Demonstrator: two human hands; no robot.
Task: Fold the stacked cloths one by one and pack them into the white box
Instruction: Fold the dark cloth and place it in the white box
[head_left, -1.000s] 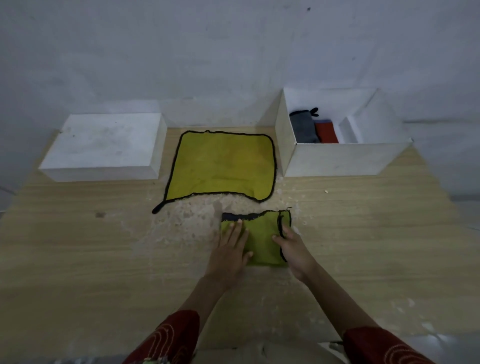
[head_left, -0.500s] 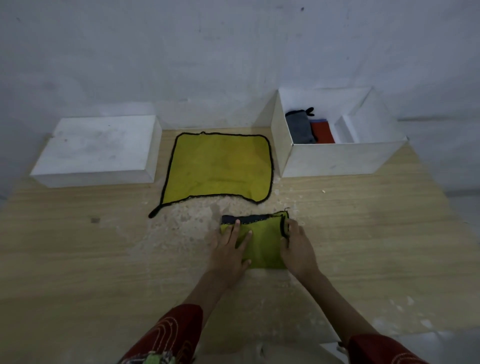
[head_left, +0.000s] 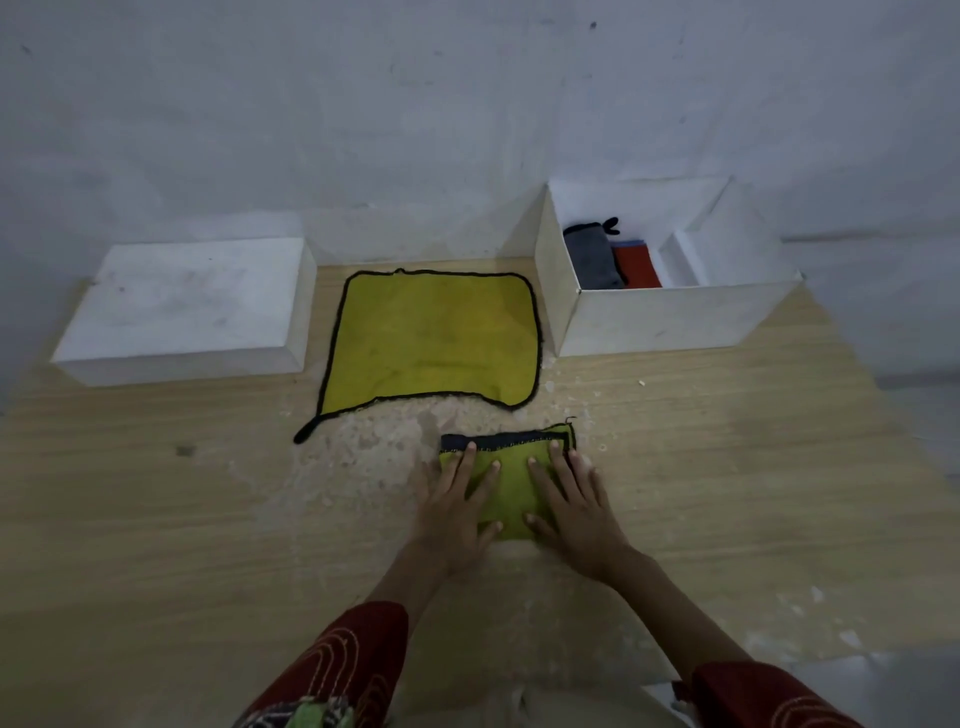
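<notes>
A small folded yellow cloth (head_left: 511, 483) with a black hem lies on the wooden table in front of me. My left hand (head_left: 457, 512) rests flat on its left half, fingers spread. My right hand (head_left: 574, 506) lies flat on its right half, fingers spread too. Behind it a larger yellow cloth (head_left: 434, 338) with black edging lies spread open on the table. The open white box (head_left: 660, 322) stands at the back right and holds a folded grey cloth (head_left: 592, 257) and a folded red cloth (head_left: 636, 265).
A closed white box (head_left: 187, 306) sits at the back left against the grey wall. The wooden table (head_left: 156, 519) has a worn, pale patch around the cloths. Its right edge runs diagonally near the open box.
My right hand has moved from the cloth's right edge onto its top and now lies flat. My left hand has stayed pressed on the left half.
</notes>
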